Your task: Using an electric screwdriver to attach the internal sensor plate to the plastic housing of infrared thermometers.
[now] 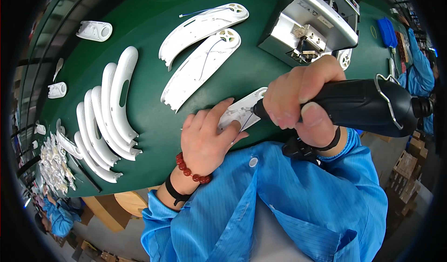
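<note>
My right hand (309, 99) is wrapped round a black electric screwdriver (358, 103), which lies almost level with its metal bit pointing left. The bit's tip meets a white curved plastic shell (242, 111) at the table's near edge. A thin blue wire runs inside that shell. With fingers bent over the shell, my left hand (205, 134) presses and grips it from the left; the hand covers the shell's left end. Any screw at the tip is too small to make out. Just beyond lie two similar white shells (195, 73), each with a blue wire.
A metal screw feeder (309, 24) stands at the back right. Several curved white covers (123, 94) lie in a row at the left. Beyond them is a pile of small bagged parts (55, 164). A blue bin (387, 32) sits far right, near another person's blue sleeve (416, 62).
</note>
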A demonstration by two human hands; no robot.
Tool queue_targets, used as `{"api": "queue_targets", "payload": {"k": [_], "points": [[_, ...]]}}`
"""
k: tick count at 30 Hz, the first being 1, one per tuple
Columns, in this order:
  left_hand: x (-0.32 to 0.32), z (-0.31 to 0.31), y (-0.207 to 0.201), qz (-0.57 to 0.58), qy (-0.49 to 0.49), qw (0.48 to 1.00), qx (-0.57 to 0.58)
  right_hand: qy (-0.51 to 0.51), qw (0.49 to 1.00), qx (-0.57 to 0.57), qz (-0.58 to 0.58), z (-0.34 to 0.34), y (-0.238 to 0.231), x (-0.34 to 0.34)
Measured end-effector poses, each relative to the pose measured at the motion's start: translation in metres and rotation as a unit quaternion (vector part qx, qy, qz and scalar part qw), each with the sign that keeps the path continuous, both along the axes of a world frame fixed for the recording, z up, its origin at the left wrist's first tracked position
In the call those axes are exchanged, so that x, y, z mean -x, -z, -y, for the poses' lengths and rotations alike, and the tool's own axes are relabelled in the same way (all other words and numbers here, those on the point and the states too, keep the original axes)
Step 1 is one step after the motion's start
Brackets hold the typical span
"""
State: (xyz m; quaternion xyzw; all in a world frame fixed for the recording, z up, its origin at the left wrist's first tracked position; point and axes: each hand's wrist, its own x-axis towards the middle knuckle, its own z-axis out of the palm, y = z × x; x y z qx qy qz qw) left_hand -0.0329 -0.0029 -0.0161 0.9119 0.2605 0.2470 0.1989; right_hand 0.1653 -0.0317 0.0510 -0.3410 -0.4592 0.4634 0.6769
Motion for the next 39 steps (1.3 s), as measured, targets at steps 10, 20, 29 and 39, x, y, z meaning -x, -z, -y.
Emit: {"api": "queue_targets", "payload": {"k": [10,20,29,39], "points": [[0.001,0.0,0.001,0.011,-0.001,1.0,0.017,-0.019,0.999,0.016,0.027,-0.005,0.009,0.004],[-0.002,-0.003,-0.001,-0.008,-0.009,1.0,-0.015,-0.036,0.981,0.052,0.182,-0.006,0.008,-0.002],[0.002,-0.001,-0.014,-0.026,-0.004,0.999,-0.03,-0.032,0.989,-0.017,0.146,0.0,0.003,-0.009],[0.009,-0.106,-0.097,0.019,-0.121,0.992,-0.018,0.403,0.894,0.088,-0.176,0.071,-0.017,-0.211]]}}
